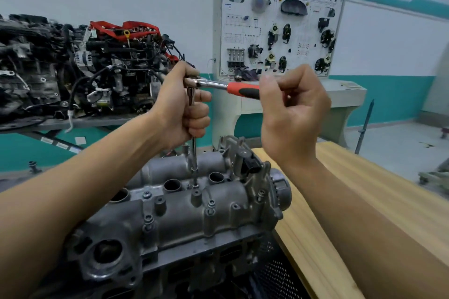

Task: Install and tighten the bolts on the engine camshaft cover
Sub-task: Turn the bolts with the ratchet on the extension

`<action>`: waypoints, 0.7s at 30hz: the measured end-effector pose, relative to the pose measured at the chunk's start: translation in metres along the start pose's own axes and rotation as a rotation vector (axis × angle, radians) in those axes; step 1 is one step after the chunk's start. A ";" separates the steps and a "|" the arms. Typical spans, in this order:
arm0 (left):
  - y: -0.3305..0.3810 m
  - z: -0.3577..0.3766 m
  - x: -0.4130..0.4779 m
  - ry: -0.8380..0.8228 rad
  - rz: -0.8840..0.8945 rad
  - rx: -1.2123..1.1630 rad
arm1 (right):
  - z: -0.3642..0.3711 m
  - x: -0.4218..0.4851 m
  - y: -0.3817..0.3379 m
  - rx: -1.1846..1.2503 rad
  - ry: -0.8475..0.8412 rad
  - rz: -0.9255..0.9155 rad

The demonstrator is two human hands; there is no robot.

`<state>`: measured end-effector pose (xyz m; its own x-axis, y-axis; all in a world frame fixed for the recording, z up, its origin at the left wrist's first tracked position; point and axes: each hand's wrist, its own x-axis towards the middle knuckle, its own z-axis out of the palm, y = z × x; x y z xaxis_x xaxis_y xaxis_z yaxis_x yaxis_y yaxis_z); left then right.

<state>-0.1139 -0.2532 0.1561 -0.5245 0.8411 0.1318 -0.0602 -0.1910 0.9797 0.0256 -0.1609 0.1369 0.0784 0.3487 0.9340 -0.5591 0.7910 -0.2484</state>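
Left hand (184, 107) wrapped in a fist round the upper extension bar (194, 153), thumb side up against the head of the ratchet wrench (239, 89); bar stands upright. Right hand (291, 116) raised at the same height, fingers curled round the far end of the wrench's red-and-black handle, which runs roughly level between the two hands. Bar's lower tip sits in a recess along the middle of the camshaft cover (175, 216), between two open round wells; the socket and bolt beneath it are too small to make out clearly. Other bolts (211, 204) seated along the cover's near flange. Cover tops a cylinder head just beside the left edge of the wooden tabletop (364, 201); touching it or not, cannot tell. Behind, well apart: a complete engine (102, 68) on a stand at left, a wiring training board (279, 24) against the wall.
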 end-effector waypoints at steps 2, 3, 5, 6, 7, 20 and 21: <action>0.001 0.001 0.001 -0.004 0.006 -0.003 | 0.017 -0.007 -0.026 0.037 -0.061 -0.164; 0.001 0.000 0.002 -0.010 0.014 -0.034 | 0.025 -0.009 -0.034 0.037 -0.075 -0.205; 0.002 -0.004 0.001 -0.007 0.034 -0.114 | 0.035 -0.009 -0.037 0.033 -0.117 -0.266; 0.001 -0.005 0.001 0.005 0.043 -0.126 | 0.035 -0.006 -0.036 0.041 -0.146 -0.293; 0.000 -0.006 0.001 0.021 0.051 -0.111 | 0.032 -0.003 -0.031 0.050 -0.173 -0.311; -0.007 0.011 -0.001 0.023 0.077 0.069 | 0.000 0.030 0.072 -0.231 -0.393 0.494; -0.007 0.010 -0.001 0.027 0.082 0.067 | -0.004 0.029 0.069 -0.220 -0.340 0.478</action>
<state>-0.1045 -0.2472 0.1505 -0.5479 0.8101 0.2087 0.0407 -0.2234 0.9739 -0.0075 -0.0935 0.1461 -0.4256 0.5383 0.7274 -0.2822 0.6848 -0.6719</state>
